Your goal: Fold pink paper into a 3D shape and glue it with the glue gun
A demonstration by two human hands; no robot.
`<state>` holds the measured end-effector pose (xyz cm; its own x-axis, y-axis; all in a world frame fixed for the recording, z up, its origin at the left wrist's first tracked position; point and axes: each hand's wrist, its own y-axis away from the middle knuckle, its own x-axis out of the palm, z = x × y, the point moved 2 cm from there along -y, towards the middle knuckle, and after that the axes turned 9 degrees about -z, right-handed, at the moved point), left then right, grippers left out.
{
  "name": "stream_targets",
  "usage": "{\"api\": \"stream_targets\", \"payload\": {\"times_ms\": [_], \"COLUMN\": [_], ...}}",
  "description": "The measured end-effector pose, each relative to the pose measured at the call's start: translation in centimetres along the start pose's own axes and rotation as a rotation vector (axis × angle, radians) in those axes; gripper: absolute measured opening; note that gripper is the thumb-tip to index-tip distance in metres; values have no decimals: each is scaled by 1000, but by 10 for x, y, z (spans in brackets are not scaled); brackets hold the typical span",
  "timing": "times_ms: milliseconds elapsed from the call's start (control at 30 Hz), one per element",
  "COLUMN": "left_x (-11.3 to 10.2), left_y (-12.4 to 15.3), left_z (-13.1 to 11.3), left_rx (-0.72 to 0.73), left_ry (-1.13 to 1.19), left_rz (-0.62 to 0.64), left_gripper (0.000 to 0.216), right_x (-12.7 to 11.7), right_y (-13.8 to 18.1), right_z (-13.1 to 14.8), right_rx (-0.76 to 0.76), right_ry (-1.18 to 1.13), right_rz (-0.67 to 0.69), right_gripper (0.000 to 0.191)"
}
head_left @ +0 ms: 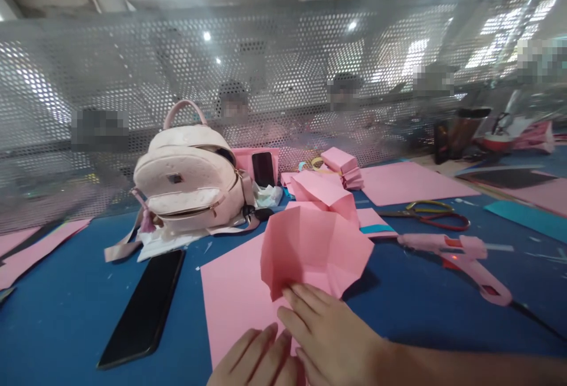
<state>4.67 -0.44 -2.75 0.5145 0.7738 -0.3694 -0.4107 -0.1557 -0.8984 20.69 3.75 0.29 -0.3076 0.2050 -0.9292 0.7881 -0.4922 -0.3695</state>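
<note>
A creased sheet of pink paper (316,244), folded into an open bag-like shape, stands with its mouth facing up and away from me. My right hand (328,330) lies over its near side, fingertips pressed at the inner lower edge and thumb hidden. Close beside it, my left hand (261,356) has its fingers bent onto the paper's near end; its thumb is also out of sight. Pink paper shows between the two hands. Beneath the folded piece lies a flat pink sheet (225,297) on the blue table (66,309).
To the right are a pink glue gun (460,256), its light glowing, and scissors (425,213). Left of my hands lie a black phone (144,309) and a pale pink backpack (195,179). Behind are stacked pink pieces (343,164) and a perforated metal screen (287,49).
</note>
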Motion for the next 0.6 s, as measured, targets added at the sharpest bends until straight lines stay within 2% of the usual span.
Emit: {"api": "stream_targets", "payload": {"times_ms": [133,267,400,600], "left_x": [-8,-15,-16,-21], "left_y": [-10,-19,-22,-19], "left_z": [8,12,10,8], "left_rx": [100,120,127,106], "left_ry": [57,82,70,21], "left_rz": [127,143,156,154], "left_gripper": [32,38,38,39], "right_x": [0,-6,-12,-16], "right_y": [-17,-21,-10,14], "right_z": [2,4,9,10], "right_rx": [-24,-23,2,81], "right_ry": [69,96,93,-6], "right_rz": [108,161,225,216], "right_gripper": [39,45,45,49]}}
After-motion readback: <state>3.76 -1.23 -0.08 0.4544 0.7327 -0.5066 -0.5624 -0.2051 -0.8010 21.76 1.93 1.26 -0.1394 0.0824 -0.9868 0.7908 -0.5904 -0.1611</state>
